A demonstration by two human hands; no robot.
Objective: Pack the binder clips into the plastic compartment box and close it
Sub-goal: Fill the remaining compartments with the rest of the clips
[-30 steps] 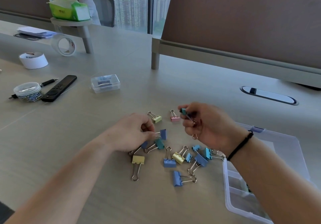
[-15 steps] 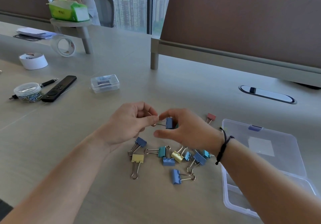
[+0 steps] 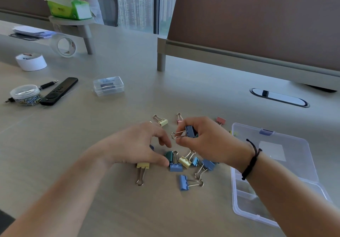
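Note:
Several coloured binder clips lie loose on the table, among them a yellow clip (image 3: pixel 142 165), a teal clip (image 3: pixel 169 156) and a blue clip (image 3: pixel 184 182). My right hand (image 3: pixel 207 141) pinches a dark blue clip (image 3: pixel 190 132) above the pile, its wire handles pointing left. My left hand (image 3: pixel 136 144) hovers low over the pile's left side with fingers loosely curved. Its thumb tip is next to the teal clip. The clear compartment box (image 3: pixel 237 209) lies to the right with its lid (image 3: pixel 294 167) folded open. My right forearm covers part of the box.
More clips lie farther back: a yellow one (image 3: pixel 162 121) and a pink one (image 3: pixel 220 120). On the left are a small clear case (image 3: pixel 108 86), a black remote (image 3: pixel 58 90), a tub of paper clips (image 3: pixel 24 94) and tape rolls (image 3: pixel 31 62). A desk divider (image 3: pixel 257 25) stands behind.
My left hand let go of the blue clip's handles and dropped toward the pile. My right hand kept that clip and drew it slightly right.

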